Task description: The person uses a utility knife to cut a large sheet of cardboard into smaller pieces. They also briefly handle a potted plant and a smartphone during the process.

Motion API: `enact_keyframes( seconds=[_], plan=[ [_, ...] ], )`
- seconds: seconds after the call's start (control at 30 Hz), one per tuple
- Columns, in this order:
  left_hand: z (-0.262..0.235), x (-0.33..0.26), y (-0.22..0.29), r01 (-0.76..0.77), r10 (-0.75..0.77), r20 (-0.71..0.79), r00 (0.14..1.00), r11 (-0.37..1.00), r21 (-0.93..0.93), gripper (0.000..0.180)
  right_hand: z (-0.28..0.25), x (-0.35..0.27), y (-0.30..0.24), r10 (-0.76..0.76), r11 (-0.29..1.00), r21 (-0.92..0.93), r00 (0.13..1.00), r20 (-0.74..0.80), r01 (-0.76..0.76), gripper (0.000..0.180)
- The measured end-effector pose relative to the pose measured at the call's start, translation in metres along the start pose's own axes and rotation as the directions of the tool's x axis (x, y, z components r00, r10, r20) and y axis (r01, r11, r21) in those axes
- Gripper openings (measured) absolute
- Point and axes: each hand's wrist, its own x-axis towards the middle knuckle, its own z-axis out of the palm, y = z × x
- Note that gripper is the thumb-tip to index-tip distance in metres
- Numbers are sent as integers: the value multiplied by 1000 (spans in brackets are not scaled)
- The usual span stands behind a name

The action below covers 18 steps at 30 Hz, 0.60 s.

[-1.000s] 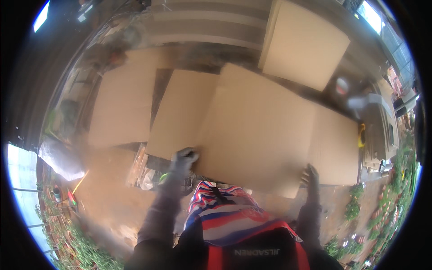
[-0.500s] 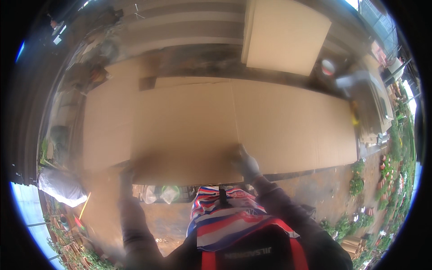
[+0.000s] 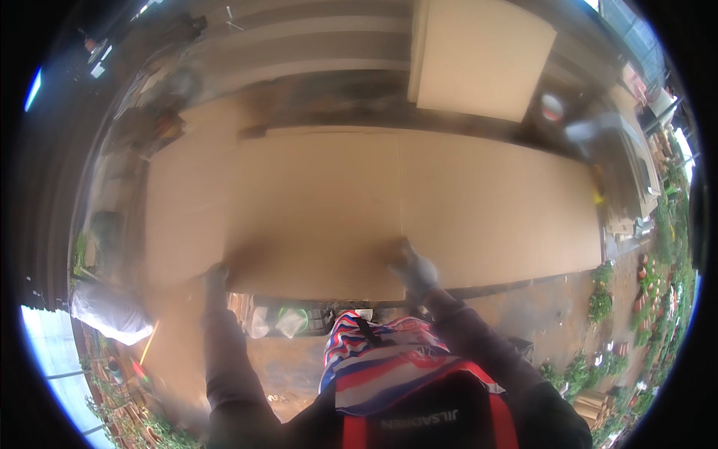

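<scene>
The left hand, gloved and blurred, sits at the near left corner of a large sheet of brown cardboard; it touches the sheet's lower edge, but the blur hides whether the fingers curl around it, so how far the hand is closed cannot be told. The right hand, also in a pale glove, lies on the near edge of the same sheet, right of its middle, fingers spread flat on the top face with the thumb side toward the edge; it presses or grips the board rather than hanging free.

In the head view the cardboard sheet lies flat in front of the person, its long axis running left to right across the picture, the short sides pointing away from and toward the body. A faint fold line crosses it from far edge to near edge just left of the right hand. Its right end reaches toward a cluttered bench.

Beyond the sheet, a second, paler board stands against the far wall. Below the sheet's near edge a white plastic bag lies on the ground at the left, its contents not visible, and a crumpled green and clear wrapper sits just under the edge. Potted plants line the right side.
</scene>
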Motion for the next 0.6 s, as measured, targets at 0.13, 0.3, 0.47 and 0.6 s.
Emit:
enact_keyframes(
  seconds=[0.13,0.3,0.47,0.6],
  plan=[
    [-6,-8,-6,-90,82,-125,989,994,-57,27,-4,-6,2,-33,999,-7,999,-24,33,75],
    [-68,-67,71,-360,101,-434,895,739,-570,28,-47,2,24,-153,977,142,986,-70,161,37],
    [-102,-92,264,-244,-85,-298,951,390,-888,28,-187,54,65,-363,926,-24,871,-331,377,16],
    [-133,-72,438,-403,141,-381,914,201,-893,32,-336,131,104,-201,755,479,854,-480,447,5]
  ],
)
